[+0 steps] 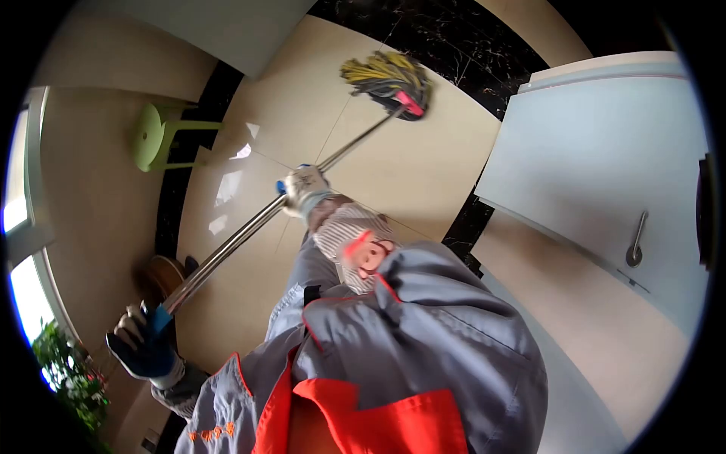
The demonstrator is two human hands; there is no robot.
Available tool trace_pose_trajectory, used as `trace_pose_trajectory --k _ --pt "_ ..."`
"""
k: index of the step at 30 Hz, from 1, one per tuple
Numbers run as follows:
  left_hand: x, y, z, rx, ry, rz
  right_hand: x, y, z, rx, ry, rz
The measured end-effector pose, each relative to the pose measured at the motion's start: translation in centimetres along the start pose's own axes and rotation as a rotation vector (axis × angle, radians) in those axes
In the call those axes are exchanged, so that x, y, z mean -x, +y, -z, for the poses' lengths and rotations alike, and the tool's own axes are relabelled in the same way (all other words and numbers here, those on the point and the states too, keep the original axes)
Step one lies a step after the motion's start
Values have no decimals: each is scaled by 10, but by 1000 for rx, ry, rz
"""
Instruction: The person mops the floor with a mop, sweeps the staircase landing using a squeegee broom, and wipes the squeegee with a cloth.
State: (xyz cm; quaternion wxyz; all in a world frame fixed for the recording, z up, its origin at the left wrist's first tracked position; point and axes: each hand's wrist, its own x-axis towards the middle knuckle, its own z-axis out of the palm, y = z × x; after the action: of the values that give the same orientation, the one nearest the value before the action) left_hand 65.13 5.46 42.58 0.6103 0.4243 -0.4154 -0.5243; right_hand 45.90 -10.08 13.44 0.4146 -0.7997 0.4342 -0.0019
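A long silver mop handle (227,250) runs diagonally from the lower left to the mop head (389,82), whose yellow and dark grey strands lie on the tiled floor around a pink connector. My left hand (147,346), in a white and dark blue glove, is at the handle's blue upper end, its fingers curled around it. Farther down the shaft, my right hand (305,188), in a similar glove, is closed round the handle beside a blue piece. A striped sleeve cover with a cartoon figure covers my right forearm.
A green stool (162,136) stands by the left wall, and a round brown object (160,278) is below it. Leafy plants (72,378) are at the lower left. A pale door (590,159) with a metal handle is at the right. Black marble (446,41) borders the floor.
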Motion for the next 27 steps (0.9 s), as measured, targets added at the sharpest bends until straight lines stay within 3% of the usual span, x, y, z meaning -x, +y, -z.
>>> trace_pose_trajectory --k 1,3,5,7,9,11,12,13,16,17,21,23,25,26,27 --pt "-11 -10 -7 26 3 1 9 8 7 36 -43 -96" --pt "-18 -25 -25 -79 55 -18 31 42 -18 -22 267 -85" --pt "-23 -42 -44 -79 31 -43 44 70 -28 51 314 -143" --pt "-24 -55 -70 -151 14 -45 76 87 -11 -74 366 -85" --pt "-26 -70 -90 -193 -69 -25 100 110 -10 -32 313 -182" --pt "-30 -86 -113 -217 -134 28 122 138 -17 -124 604 -28" --pt "-28 -94 -120 -230 -106 36 131 146 -13 -139 648 -23" --pt "-28 -98 -124 -208 -144 59 138 156 -12 -98 505 -89" --pt "-22 -97 -136 -220 -110 91 138 180 -32 -131 507 -112" --pt "-26 -94 -127 -234 -227 27 133 175 -33 -75 562 -1" --pt "-11 -69 -128 -377 -60 -105 87 126 -16 -226 492 -16" --pt "-5 -65 -131 -422 26 -160 59 114 -10 -288 592 129" --pt "15 -57 -123 -442 15 -206 39 100 -19 -215 551 223" --pt "35 -51 -117 -457 73 -238 35 85 -31 -274 511 214" --pt "62 -43 -110 -470 131 -269 33 60 -48 -787 263 148"
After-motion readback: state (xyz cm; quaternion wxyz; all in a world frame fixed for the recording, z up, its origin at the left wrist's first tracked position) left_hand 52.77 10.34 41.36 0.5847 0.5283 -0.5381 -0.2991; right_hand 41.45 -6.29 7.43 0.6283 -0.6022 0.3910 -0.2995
